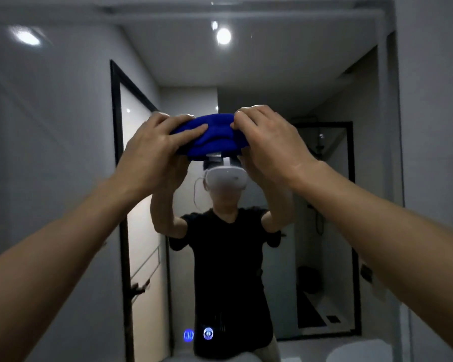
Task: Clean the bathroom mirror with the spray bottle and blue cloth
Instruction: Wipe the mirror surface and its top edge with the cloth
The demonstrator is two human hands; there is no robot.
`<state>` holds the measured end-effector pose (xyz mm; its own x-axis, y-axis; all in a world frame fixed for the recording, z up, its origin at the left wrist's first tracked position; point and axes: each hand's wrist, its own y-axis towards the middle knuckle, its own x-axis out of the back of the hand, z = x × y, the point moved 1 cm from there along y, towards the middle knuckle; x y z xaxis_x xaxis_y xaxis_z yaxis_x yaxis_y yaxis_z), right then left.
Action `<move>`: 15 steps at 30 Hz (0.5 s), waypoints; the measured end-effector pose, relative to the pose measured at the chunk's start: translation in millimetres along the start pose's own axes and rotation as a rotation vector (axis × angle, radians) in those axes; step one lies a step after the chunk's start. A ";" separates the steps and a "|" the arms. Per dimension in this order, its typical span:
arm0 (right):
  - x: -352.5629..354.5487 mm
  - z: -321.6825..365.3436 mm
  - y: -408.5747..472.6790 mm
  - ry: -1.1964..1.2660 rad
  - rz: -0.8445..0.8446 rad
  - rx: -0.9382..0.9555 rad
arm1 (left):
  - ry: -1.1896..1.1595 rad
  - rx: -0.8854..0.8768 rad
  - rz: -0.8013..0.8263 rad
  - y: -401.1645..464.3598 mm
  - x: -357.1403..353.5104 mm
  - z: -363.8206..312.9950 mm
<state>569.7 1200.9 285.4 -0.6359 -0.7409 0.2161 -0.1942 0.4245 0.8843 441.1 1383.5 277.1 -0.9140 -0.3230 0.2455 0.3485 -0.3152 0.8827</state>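
Note:
The bathroom mirror (285, 74) fills most of the head view and reflects a person in a black shirt wearing a white headset. A bunched blue cloth (212, 135) is held up against the glass at the centre. My left hand (152, 150) grips its left end, with the thumb lying across the fabric. My right hand (267, 142) pinches its right end with curled fingers. Both arms reach up and forward. No spray bottle is in view.
The mirror's right edge (396, 126) meets a grey wall. Two small blue lit touch icons (198, 334) glow low on the glass. Rounded white shapes (358, 351) show along the bottom edge. The reflection shows a black-framed door and a shower area.

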 end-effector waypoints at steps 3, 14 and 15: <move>10.4 -15.1 34.3 -0.008 0.003 -0.038 | 0.013 0.013 -0.054 41.9 8.0 12.2; 19.8 -58.4 119.2 -0.094 -0.075 -0.064 | 0.137 0.030 -0.109 143.6 20.5 41.4; 18.9 -60.3 122.9 -0.091 -0.095 -0.063 | 0.140 0.030 -0.114 148.8 22.0 43.0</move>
<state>578.9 1207.7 423.1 -0.6827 -0.7247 0.0936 -0.2119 0.3190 0.9238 463.9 1367.9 431.1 -0.9088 -0.4081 0.0868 0.2359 -0.3309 0.9137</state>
